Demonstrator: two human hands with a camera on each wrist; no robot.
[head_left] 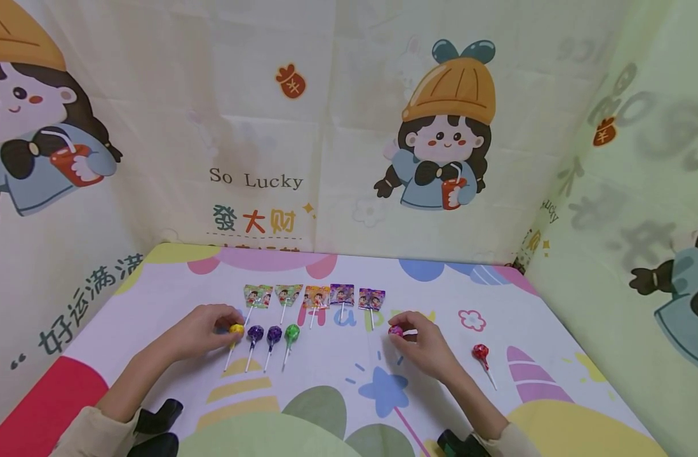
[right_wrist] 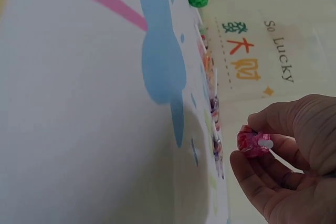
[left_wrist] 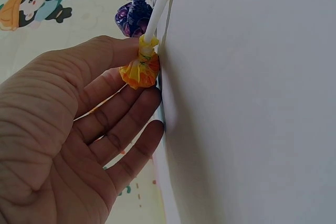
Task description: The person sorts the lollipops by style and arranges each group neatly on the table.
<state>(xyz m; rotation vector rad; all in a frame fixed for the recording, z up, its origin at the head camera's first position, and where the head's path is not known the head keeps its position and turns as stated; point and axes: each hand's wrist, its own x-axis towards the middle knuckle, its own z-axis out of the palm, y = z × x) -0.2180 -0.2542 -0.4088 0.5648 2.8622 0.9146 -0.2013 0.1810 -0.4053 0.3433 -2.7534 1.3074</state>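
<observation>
At the left end of the near row, my left hand (head_left: 202, 331) pinches a yellow lollipop (head_left: 236, 329) by its wrapped head, the white stick pointing toward me. The left wrist view shows the thumb on the yellow-orange wrapper and the other fingers spread loosely. To its right lie two purple lollipops (head_left: 274, 334) and a green lollipop (head_left: 292, 332). My right hand (head_left: 424, 346) holds a pink lollipop (right_wrist: 253, 141) between thumb and fingertips, over the middle right of the table; its stick end faces the wrist camera. A red lollipop (head_left: 481, 352) lies apart, right of that hand.
Behind the near row is a line of several flat-wrapped lollipops: green ones (head_left: 258, 296), an orange one (head_left: 316, 296) and purple ones (head_left: 342, 294). They lie on a colourfully printed tabletop (head_left: 423, 419). Printed cloth walls (head_left: 349, 127) enclose the back and sides.
</observation>
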